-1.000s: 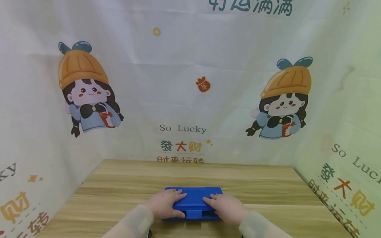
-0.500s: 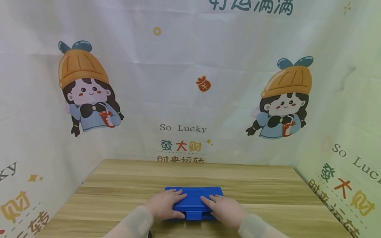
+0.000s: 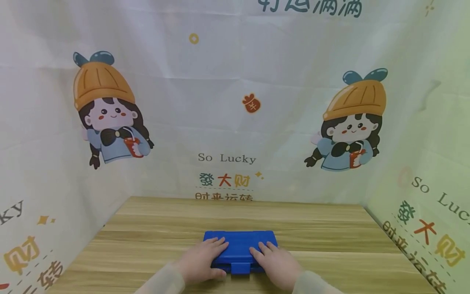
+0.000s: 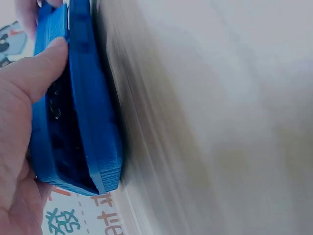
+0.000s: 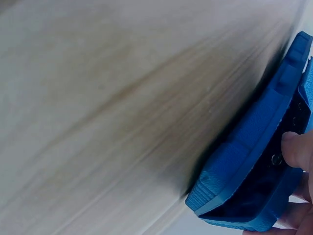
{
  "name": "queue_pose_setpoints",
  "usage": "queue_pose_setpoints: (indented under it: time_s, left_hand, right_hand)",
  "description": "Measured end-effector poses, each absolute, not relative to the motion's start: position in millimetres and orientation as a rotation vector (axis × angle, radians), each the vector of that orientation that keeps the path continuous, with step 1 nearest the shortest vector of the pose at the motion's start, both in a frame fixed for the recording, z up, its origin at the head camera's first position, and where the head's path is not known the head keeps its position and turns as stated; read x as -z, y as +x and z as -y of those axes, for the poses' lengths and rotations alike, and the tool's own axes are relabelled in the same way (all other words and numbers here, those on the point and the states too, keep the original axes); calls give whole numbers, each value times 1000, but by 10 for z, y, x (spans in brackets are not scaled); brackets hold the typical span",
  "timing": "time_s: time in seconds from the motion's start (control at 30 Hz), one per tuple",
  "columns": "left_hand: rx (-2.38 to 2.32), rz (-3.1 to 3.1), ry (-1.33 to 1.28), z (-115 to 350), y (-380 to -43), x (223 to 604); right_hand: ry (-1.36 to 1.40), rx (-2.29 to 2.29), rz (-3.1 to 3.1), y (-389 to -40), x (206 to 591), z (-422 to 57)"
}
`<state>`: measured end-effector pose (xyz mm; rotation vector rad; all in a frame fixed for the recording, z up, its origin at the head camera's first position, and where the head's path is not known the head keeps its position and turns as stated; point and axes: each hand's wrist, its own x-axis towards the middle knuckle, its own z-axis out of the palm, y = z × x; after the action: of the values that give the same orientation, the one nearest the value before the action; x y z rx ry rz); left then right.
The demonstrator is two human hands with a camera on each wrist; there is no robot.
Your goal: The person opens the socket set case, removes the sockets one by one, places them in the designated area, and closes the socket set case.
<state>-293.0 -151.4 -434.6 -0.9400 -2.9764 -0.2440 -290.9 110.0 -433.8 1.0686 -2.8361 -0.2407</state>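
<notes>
A blue plastic case (image 3: 238,247) lies on the wooden table, its front latch (image 3: 240,268) facing me. In both wrist views a dark gap runs along the front between lid and base, with small shiny metal pieces inside. My left hand (image 3: 197,260) grips the lid's left side, fingers over the top and the thumb (image 4: 51,61) at the front edge beside the gap. On the right side my right hand (image 3: 280,263) holds the lid likewise. Its fingers lie on top, and its thumb (image 5: 296,149) reaches to the gap.
The wooden tabletop (image 3: 147,228) spreads around the case. Printed cloth (image 3: 227,81) with cartoon figures and lettering hangs behind the table and along both sides.
Both hands have shifted slightly toward me on the case. The latch and the lid's front edge sit a little lower in the head view; the right hand covers more of the front.
</notes>
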Motion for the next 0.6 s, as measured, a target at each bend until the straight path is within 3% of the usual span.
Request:
queue_pose_setpoints:
  time_s: [0.3, 0.53, 0.6]
  left_hand:
    - [290, 2773, -1197, 1662, -2602, 4391]
    - [271, 2929, -1405, 1907, -2929, 5189]
    - [184, 2938, -1378, 1896, -2925, 5245]
  right_hand:
    - [1080, 224, 2780, -2930, 4324, -1101]
    - [1075, 216, 2782, -2929, 4322, -1098]
    - [1078, 211, 2766, -2923, 4318, -1093]
